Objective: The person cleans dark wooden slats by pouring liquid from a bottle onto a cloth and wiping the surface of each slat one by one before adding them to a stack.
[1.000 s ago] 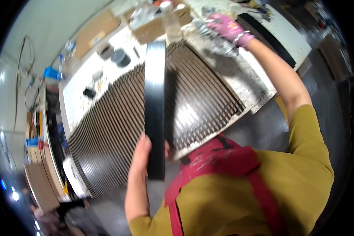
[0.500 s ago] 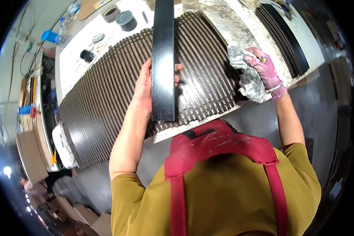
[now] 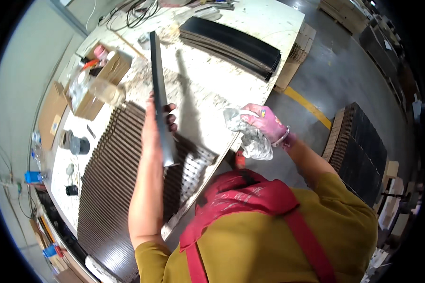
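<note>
My left hand [image 3: 150, 125] grips a long black board [image 3: 158, 85], its fingers wrapped round the far edge. The board is held turned nearly edge-on above the table. In a pink, stained glove, my right hand [image 3: 267, 123] is closed on a crumpled white-and-grey rag [image 3: 256, 145] just off the table's edge, apart from the board. Below my left forearm a long row of black strips [image 3: 113, 174] lies closely spaced across the table. A small stack of black boards [image 3: 231, 40] rests on the table's far right part.
The white, stained worktable [image 3: 205, 89] carries a cardboard box [image 3: 113, 70] of bottles and supplies, a clear jar [image 3: 106, 90], a grey lidded tub [image 3: 80, 145] and black cables [image 3: 139, 12]. A large stack of dark panels [image 3: 359, 151] stands on the floor at right.
My view has swung to the right, toward the small stack. The board has turned from face-up to nearly edge-on in my left hand. My right hand still holds the rag.
</note>
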